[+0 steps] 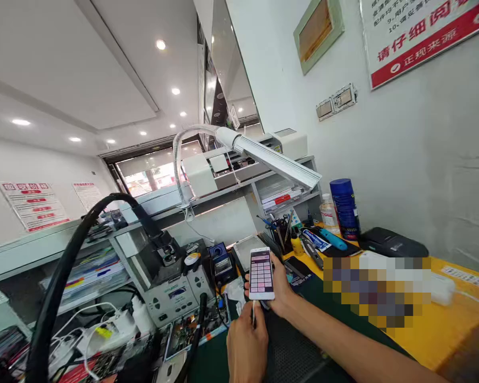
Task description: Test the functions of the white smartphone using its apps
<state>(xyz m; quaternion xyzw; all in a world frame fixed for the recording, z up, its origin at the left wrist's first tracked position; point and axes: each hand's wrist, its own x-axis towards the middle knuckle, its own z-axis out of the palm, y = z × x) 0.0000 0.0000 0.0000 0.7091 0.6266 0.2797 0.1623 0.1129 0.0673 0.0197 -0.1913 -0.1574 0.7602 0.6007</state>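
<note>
A white smartphone (261, 274) with a lit screen of pink-and-white tiles stands nearly upright over the bench. My right hand (282, 287) grips it from behind and along its right edge, with fingertips showing at the left edge. Just under the phone, my left hand (247, 340) pinches a thin white cable plug (254, 306) against its bottom edge. How deep the plug sits in the port cannot be made out. Below both hands lies a dark mat (291, 346).
A grey soldering station (175, 300) and a tray of small parts (193, 324) stand left, behind a black flexible arm (51, 287). A white lamp (279, 159) hangs overhead. On the yellow surface (439, 324) at right are a blue can (344, 210) and a black case (393, 242).
</note>
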